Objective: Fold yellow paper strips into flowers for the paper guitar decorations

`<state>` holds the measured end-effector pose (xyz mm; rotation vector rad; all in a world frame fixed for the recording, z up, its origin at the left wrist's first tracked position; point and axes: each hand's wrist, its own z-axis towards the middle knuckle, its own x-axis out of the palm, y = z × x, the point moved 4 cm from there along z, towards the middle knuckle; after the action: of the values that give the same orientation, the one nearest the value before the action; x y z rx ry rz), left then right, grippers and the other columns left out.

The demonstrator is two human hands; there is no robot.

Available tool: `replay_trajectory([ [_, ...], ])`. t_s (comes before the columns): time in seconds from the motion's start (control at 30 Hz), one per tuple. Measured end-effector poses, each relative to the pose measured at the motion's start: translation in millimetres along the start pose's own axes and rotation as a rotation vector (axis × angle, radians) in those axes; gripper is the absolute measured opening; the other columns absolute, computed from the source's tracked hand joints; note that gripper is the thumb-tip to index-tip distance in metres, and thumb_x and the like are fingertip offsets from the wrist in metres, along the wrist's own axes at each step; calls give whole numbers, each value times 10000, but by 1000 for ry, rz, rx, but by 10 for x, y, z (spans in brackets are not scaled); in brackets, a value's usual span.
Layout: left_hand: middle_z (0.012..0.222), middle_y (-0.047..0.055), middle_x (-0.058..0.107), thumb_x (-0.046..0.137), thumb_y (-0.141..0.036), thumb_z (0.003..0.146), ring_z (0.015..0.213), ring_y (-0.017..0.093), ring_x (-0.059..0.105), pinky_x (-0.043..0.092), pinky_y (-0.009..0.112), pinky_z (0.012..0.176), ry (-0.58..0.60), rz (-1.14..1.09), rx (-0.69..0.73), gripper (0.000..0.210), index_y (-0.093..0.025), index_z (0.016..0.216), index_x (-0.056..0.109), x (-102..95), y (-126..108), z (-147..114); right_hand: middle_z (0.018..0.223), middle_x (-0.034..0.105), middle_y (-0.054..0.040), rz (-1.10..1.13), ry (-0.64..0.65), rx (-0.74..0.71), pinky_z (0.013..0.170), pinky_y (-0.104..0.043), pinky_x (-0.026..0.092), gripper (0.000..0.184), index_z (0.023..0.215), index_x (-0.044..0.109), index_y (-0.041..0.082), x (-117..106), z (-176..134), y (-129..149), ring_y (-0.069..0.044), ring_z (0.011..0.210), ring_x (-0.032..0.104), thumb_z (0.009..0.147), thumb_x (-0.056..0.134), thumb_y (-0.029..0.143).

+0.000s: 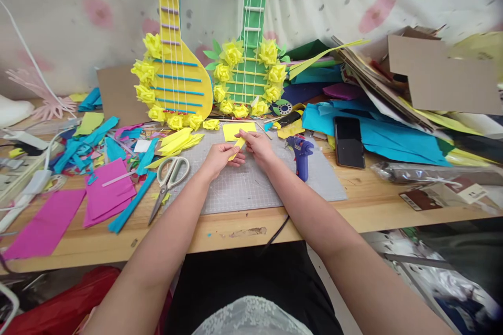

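Between my two hands is a small yellow paper strip, held over the grey cutting mat. My left hand pinches its lower end. The fingers of my right hand close on its upper end. Just behind them lies a yellow paper sheet. A blue glue gun stands on the mat to the right of my hands. To the left are scissors with pale handles, lying shut, and a pile of cut yellow paper pieces.
A yellow paper guitar and a green one, both trimmed with yellow paper flowers, lean at the back. Magenta sheets and blue scraps lie left. A phone, blue paper and stacked cardboard occupy the right.
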<state>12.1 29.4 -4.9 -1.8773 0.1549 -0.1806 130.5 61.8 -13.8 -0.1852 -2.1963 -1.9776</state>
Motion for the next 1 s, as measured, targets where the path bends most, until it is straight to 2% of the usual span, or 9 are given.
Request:
replay_trajectory([
  [0.17,639,62,679,555,-198,799,543,125,642,516,235,552,7,-16,-3,146,-94,745,642,-17,14,11,489,219,84,36,-25,-13,426,-233,131,456,632,609,158,-36,32,49,-47,457,174,609,656,611],
  [0.27,676,77,693,562,-222,796,568,131,652,519,239,566,-6,-15,-8,155,-95,763,645,-37,39,28,512,274,76,51,-32,-38,421,-221,161,491,636,563,174,-56,41,45,-46,457,202,601,628,660],
  [0.4,713,82,701,610,-287,769,610,138,661,518,245,596,-29,-8,5,190,-101,783,646,-53,35,23,501,314,74,-89,43,-30,439,-226,201,505,533,421,191,-18,5,-5,-48,462,258,536,701,612],
  [0.57,800,87,711,682,-417,680,699,165,671,519,294,688,42,15,47,337,-125,847,673,-77,-1,37,482,302,73,-192,5,-93,464,-242,190,511,500,351,205,0,-38,7,-61,479,259,544,693,583],
  [0.67,767,75,710,617,-484,704,705,174,658,498,289,689,-51,125,148,390,-124,834,689,-155,-19,90,494,314,69,-226,21,-101,471,-246,192,508,507,357,209,22,-42,8,-65,486,267,541,684,595],
  [0.8,754,48,708,546,-432,752,721,157,636,458,244,660,-210,425,319,326,-138,785,684,-203,-30,135,507,313,68,-213,25,-109,470,-245,187,506,521,348,212,24,-30,-14,-67,489,257,540,681,592],
  [1.0,644,19,671,472,-403,813,613,140,632,422,236,609,-234,530,332,265,-173,726,571,-116,-39,98,502,274,73,-151,-50,-134,475,-245,187,505,512,304,212,-15,8,-30,-63,485,238,567,687,537],
])
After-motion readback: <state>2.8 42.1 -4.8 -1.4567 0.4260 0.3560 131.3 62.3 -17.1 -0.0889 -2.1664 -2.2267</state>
